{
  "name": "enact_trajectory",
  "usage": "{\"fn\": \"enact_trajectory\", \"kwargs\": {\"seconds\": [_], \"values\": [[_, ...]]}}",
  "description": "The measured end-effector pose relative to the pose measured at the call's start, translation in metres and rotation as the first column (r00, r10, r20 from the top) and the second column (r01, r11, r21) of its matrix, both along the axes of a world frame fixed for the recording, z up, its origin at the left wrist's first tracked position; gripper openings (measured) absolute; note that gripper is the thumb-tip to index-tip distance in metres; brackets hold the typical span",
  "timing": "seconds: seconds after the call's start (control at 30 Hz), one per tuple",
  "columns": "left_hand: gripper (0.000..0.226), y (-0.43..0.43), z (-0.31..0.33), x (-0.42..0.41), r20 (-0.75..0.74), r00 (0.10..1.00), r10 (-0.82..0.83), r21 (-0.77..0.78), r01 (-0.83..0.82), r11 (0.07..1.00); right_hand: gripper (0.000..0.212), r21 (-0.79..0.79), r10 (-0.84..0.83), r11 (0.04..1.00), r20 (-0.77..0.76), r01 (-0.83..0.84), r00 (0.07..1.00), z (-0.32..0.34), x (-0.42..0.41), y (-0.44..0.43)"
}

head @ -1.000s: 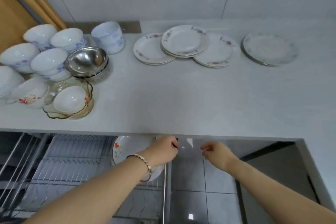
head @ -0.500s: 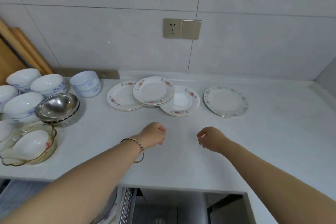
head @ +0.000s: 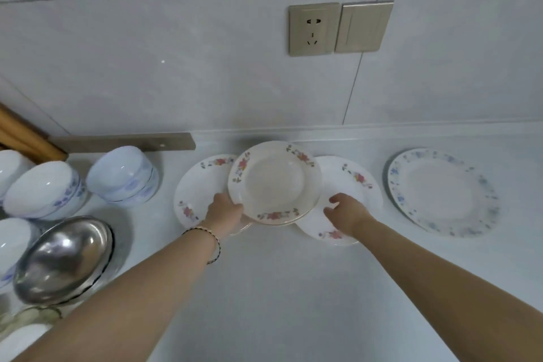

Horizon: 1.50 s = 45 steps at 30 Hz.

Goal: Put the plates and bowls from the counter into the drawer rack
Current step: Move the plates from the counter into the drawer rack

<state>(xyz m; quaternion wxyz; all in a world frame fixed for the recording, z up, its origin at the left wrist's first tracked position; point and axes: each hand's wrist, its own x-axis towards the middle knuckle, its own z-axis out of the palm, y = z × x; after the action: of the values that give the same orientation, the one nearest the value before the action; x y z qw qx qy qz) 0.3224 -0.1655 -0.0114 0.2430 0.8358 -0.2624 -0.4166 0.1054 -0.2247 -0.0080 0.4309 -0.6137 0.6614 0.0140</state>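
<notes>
Three white plates with red flowers lie overlapping at the back of the counter [head: 279,288]. The middle plate [head: 274,182] rests on top of the left plate [head: 199,182] and the right plate [head: 355,176]. My left hand [head: 224,211] grips the middle plate's lower-left rim. My right hand [head: 345,213] lies on the right plate with fingers apart, just beside the middle plate's right rim. A larger plate with blue flowers [head: 440,191] sits alone to the right. White bowls [head: 123,176] stand at the left. The drawer rack is out of view.
More white bowls [head: 44,188], a steel bowl [head: 64,258] and a glass dish [head: 26,317] crowd the counter's left side. Wooden boards [head: 20,132] lean in the left corner. A wall socket [head: 313,29] sits above the plates.
Both hands rose from the drawer below, crossed the counter and reached the plates. My left hand took hold of the middle plate's rim. The view lifted away from the drawer.
</notes>
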Motion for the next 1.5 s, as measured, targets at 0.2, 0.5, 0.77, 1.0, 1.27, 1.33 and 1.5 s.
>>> {"fn": "enact_trajectory", "kwargs": {"seconds": [0.2,0.5,0.77,1.0,1.27,1.33,1.5], "values": [[0.048,-0.053,-0.046,0.041,-0.165,0.986,0.025,0.059,-0.015,0.998,0.054,0.047,-0.221,0.975,0.051,0.219,0.974,-0.037,0.045,-0.054],[0.047,-0.055,-0.062,0.045,-0.199,0.979,0.048,0.019,-0.045,0.999,0.041,0.066,-0.427,0.904,0.212,0.423,0.879,-0.059,0.040,-0.054],[0.051,0.021,-0.002,-0.016,-0.228,0.973,0.033,-0.053,-0.047,0.997,0.024,0.055,-0.438,0.894,0.328,0.446,0.837,-0.017,-0.027,0.021],[0.041,0.139,0.017,-0.088,-0.278,0.954,0.110,-0.079,-0.136,0.987,0.012,0.039,-0.311,0.948,0.322,0.316,0.894,0.011,-0.096,0.132],[0.026,0.312,0.015,-0.155,-0.372,0.898,0.233,-0.047,-0.269,0.962,0.023,-0.024,-0.122,0.991,0.240,0.132,0.963,0.013,-0.147,0.268],[0.029,0.350,0.012,-0.158,-0.378,0.892,0.248,-0.010,-0.272,0.962,0.029,0.001,-0.113,0.993,0.220,0.116,0.969,0.007,-0.150,0.300],[0.037,0.435,0.001,-0.137,-0.353,0.887,0.297,0.083,-0.287,0.954,0.034,0.089,-0.108,0.992,0.233,0.090,0.966,-0.008,-0.130,0.377]]}}
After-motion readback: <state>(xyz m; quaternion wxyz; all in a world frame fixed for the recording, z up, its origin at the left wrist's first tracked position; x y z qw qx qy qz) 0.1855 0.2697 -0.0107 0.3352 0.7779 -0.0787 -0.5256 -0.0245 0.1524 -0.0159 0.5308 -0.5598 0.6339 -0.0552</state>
